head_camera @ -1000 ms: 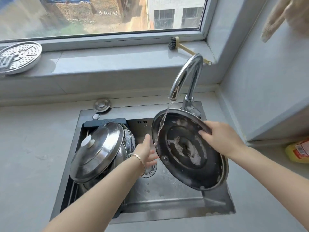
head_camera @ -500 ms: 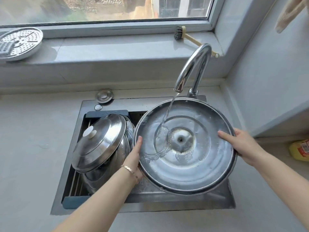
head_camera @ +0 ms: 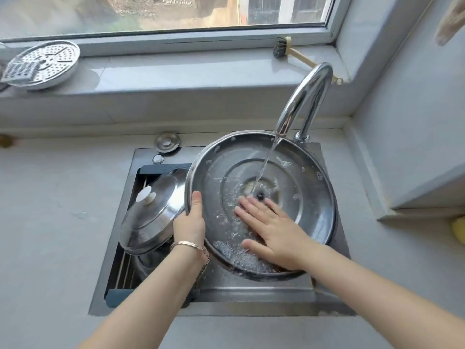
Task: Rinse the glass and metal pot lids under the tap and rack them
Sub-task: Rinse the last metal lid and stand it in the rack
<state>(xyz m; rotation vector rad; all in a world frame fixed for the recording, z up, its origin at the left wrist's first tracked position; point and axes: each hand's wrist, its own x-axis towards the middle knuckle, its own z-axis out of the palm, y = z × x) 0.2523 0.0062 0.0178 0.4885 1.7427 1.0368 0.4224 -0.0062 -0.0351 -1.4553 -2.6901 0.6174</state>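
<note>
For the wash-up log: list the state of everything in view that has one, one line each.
tap, running, stream landing near the big metal lid's middle
big metal lid, held over the sink, underside up, wet, bubbly
left hand, grips that lid's left rim
right hand, flat, fingers straight on the lid's inner face
second metal lid, tilted in the rack, knob up
brush, lying on the sill

Big lid (head_camera: 297, 197) fills sink right; racked lid (head_camera: 156, 217) blocks left.

Lid (head_camera: 297, 172) in sink (head_camera: 254, 295) under tap (head_camera: 305, 96), second lid (head_camera: 153, 215) left on rack (head_camera: 125, 268)
</note>
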